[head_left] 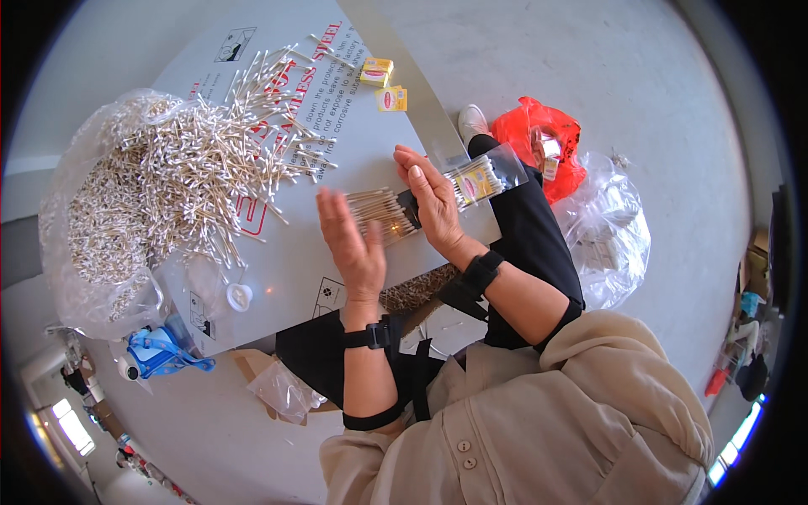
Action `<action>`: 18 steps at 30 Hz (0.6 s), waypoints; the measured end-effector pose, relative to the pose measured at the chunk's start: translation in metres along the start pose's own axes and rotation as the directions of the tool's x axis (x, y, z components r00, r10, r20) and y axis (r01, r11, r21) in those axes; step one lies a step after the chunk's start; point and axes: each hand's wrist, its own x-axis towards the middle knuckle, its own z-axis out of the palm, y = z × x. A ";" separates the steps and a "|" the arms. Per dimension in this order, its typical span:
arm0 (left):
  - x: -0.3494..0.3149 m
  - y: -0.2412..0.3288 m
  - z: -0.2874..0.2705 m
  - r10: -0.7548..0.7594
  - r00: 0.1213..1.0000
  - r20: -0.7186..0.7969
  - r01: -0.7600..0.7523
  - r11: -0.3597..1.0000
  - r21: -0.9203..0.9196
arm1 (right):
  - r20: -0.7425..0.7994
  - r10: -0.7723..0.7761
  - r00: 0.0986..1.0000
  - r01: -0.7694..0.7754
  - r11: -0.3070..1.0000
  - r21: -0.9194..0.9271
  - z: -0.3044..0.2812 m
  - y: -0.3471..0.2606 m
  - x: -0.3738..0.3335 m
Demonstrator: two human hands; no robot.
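My left hand (pixel 349 252) is held with its fingers stretched out, slightly blurred, beside a row of cotton swabs (pixel 374 212). Across from it, my right hand (pixel 433 202) has its fingers extended on the other side of the row. The swabs lie side by side between the two palms, over the table's near edge, with a dark piece (pixel 409 208) at their right end. Just right of my right hand lies a clear bag of cotton swabs (pixel 475 183) with a yellow label. Whether either hand touches the swabs is hard to tell.
A large heap of loose swabs (pixel 210 160) spills from a clear plastic bag (pixel 63 219) on the grey table (pixel 286 290). Small yellow cards (pixel 377 72) lie at the far edge. A red bag (pixel 539 126) and a clear bag (pixel 610 236) are on the floor at right.
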 end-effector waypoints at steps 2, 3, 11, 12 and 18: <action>0.002 0.006 -0.003 0.097 0.901 0.422 -0.371 0.676 0.637 | -0.006 0.014 1.000 -0.014 0.999 0.044 0.000 -0.002 0.000; 0.000 0.011 0.000 0.038 0.880 0.473 -0.384 0.644 0.662 | -0.006 0.019 1.000 -0.018 0.998 0.053 0.000 -0.003 0.000; -0.001 0.016 0.019 -0.024 0.890 0.455 -0.340 0.629 0.699 | 0.009 0.025 1.000 -0.025 1.000 -0.016 -0.003 -0.008 -0.001; 0.003 0.015 0.021 -0.002 0.904 0.428 -0.339 0.607 0.719 | 0.016 0.032 0.999 -0.032 0.999 -0.009 -0.004 -0.008 0.000; -0.004 0.015 0.021 -0.034 0.905 0.423 -0.318 0.606 0.729 | 0.060 0.021 0.998 -0.016 0.997 -0.077 -0.010 -0.007 -0.001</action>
